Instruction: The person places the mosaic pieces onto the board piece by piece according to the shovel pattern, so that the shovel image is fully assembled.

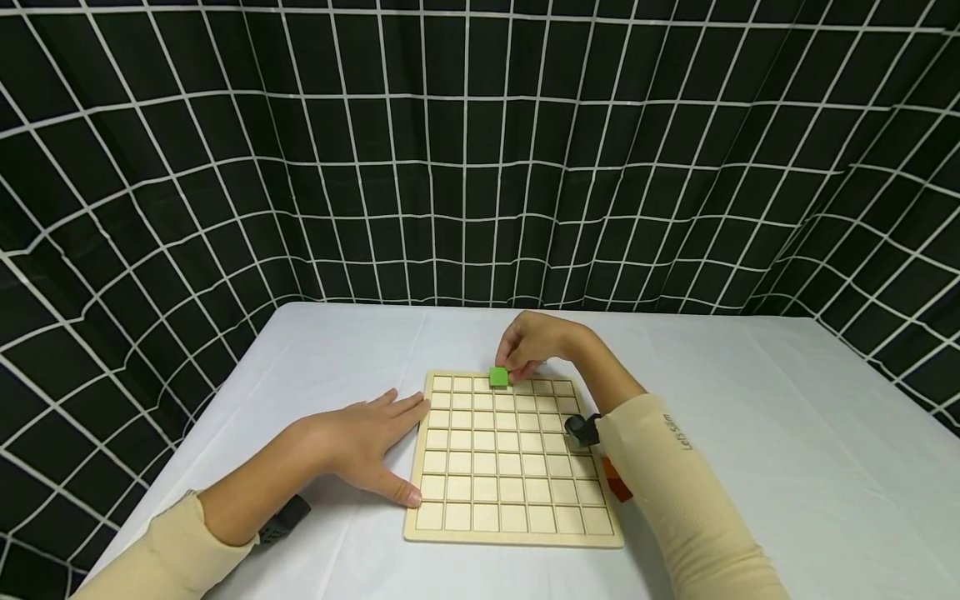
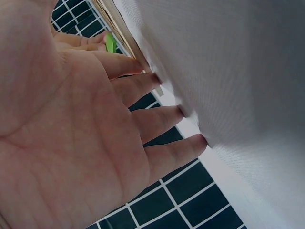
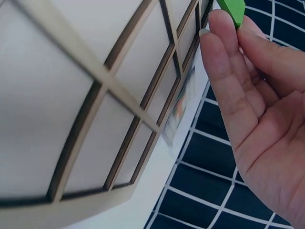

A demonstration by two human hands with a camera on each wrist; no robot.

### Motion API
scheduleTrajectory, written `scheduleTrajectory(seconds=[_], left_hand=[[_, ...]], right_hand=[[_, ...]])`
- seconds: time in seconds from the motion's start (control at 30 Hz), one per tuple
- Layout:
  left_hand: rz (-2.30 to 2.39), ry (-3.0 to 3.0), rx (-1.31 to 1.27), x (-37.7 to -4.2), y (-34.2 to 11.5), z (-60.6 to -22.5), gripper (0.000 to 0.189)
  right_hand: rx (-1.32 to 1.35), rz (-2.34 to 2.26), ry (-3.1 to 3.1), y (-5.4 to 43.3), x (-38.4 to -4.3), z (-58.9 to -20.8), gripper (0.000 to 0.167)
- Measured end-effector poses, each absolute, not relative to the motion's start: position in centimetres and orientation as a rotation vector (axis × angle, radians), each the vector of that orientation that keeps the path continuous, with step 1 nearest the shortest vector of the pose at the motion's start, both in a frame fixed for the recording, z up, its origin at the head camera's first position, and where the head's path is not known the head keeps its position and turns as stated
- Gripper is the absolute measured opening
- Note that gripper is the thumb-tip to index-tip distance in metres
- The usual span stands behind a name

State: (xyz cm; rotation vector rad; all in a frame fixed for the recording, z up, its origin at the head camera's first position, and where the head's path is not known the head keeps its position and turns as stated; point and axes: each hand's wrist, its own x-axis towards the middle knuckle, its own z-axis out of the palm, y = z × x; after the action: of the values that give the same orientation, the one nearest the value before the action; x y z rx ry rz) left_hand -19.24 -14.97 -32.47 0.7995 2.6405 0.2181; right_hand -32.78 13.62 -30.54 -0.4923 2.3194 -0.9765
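Note:
A pale wooden board (image 1: 513, 533) with a grid of square recesses lies flat on the white-covered table. My right hand (image 1: 534, 340) pinches a green square tile (image 1: 498, 377) between thumb and fingers at the board's far edge, over the top row. The right wrist view shows this green tile (image 3: 232, 10) at the fingertips; whether it touches the board is unclear. With fingers and thumb spread, my left hand (image 1: 360, 446) rests at the board's left edge. In the left wrist view, the fingertips of the left hand (image 2: 90, 124) touch the white cloth and the board's side.
Partly hidden beneath my right sleeve, an orange-red piece (image 1: 617, 481) sits just right of the board. White cloth (image 1: 787, 450) covers the table around it. A black curtain (image 1: 487, 192) with a white grid surrounds the far side and flanks.

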Motion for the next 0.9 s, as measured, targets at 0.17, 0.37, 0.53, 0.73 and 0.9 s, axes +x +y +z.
scheduleTrajectory(seconds=[0.17,0.37,0.53,0.73,0.9], left_hand=[[0.212,2.641,0.799,-19.3,-14.9,-32.4,0.123],[0.216,2.643,0.787,-19.2,-14.9,-32.4,0.122],[0.220,2.642,0.791,-19.2,-14.9,-32.4,0.122],[0.220,2.641,0.786,-19.2,-14.9,-32.4,0.122],[0.220,2.643,0.783,-19.2,-14.9,-32.4,0.122]], right_hand=[[-0.495,-0.966,2.317,13.0,-32.8,-30.5,0.009],[-0.492,-0.958,2.316,12.5,-32.8,-30.5,0.009],[-0.471,-0.956,2.312,12.1,-32.8,-30.6,0.009],[-0.460,-0.974,2.294,11.7,-32.8,-30.7,0.009],[-0.466,-0.976,2.301,11.4,-32.7,-30.7,0.009]])
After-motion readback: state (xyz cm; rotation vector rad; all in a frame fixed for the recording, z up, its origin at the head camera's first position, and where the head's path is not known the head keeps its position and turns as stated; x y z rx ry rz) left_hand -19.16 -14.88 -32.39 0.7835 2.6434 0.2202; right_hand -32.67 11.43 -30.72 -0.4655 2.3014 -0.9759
